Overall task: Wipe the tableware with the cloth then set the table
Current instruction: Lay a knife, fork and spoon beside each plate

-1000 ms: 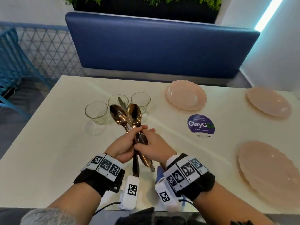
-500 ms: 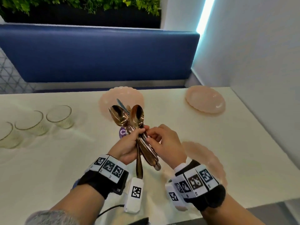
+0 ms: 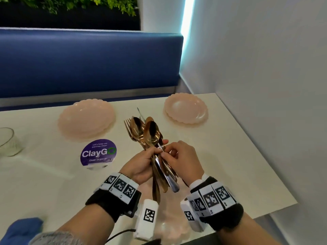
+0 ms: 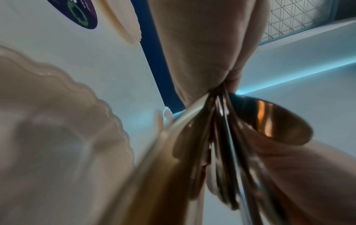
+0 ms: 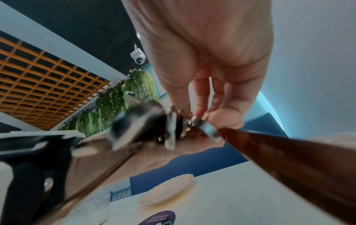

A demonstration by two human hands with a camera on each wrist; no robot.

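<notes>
White and glossy, the tabletop [image 3: 221, 156] runs up to a long blue padded bench [image 3: 88, 62] with green hanging foliage [image 3: 70, 4] above it and a pale wall with a strip of cool light on the right. Over the middle of the table the left hand [image 3: 141, 165] is wrapped around a bundle of copper-coloured and silver cutlery [image 3: 159, 167], spoon bowls and fork tines pointing up and away, handle ends hanging down past the wrist. The right hand [image 3: 184, 161] sits just beside it, thumb and forefinger pinching one piece at the neck of the bundle while the other fingers stay loosely curled; the right wrist view shows those fingertips [image 5: 223, 118] closed on a thin metal stem, though blur hides which piece it is. Two pale pink scalloped plates lie on the far part of the table, one to the left [image 3: 86, 118] and one to the right [image 3: 185, 107] of the raised spoons, and a third pink plate [image 3: 169, 220] lies under the wrists at the near edge. A round purple ClayGo sticker [image 3: 98, 153] is stuck to the table near the left plate, a ribbed clear glass [image 3: 8, 142] stands at the left edge, and a blue cloth [image 3: 23, 228] lies at the near left corner
</notes>
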